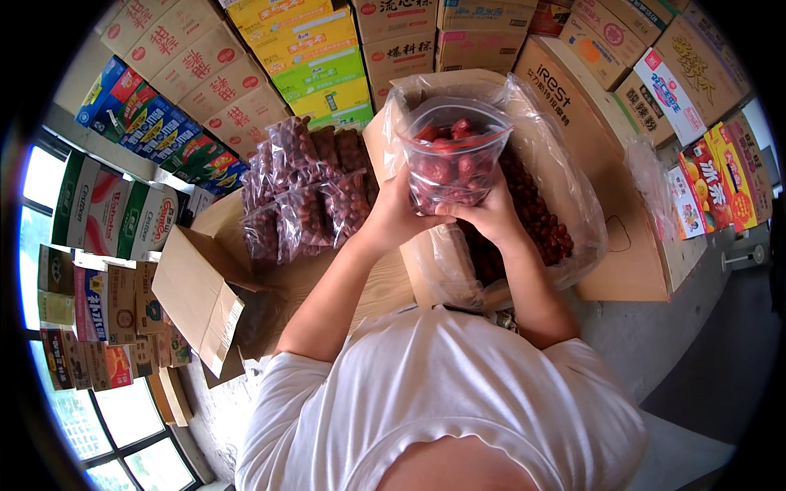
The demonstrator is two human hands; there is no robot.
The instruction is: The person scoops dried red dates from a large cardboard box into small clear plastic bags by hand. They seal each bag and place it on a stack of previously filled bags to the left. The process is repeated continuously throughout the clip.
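Note:
Between my two hands is a clear plastic zip bag [454, 175] with red dried dates inside. Its mouth gapes at the top, along a red zip line. My left hand [402, 208] grips the bag's lower left side, and my right hand [491, 212] grips the lower right, with the thumbs meeting in front. Below the bag stands a cardboard carton [424, 264] lined with clear plastic. Loose dates [549, 236] fill its bottom, partly hidden by my right arm. To the left, several filled bags of dates [307, 208] are piled up.
An open cardboard box [196, 288] with raised flaps sits at the left of the wooden tabletop [374, 288]. A large brown carton [589, 159] stands close on the right. Stacked cartons [209, 80] line the far side, and more boxes [110, 208] stand by the windows.

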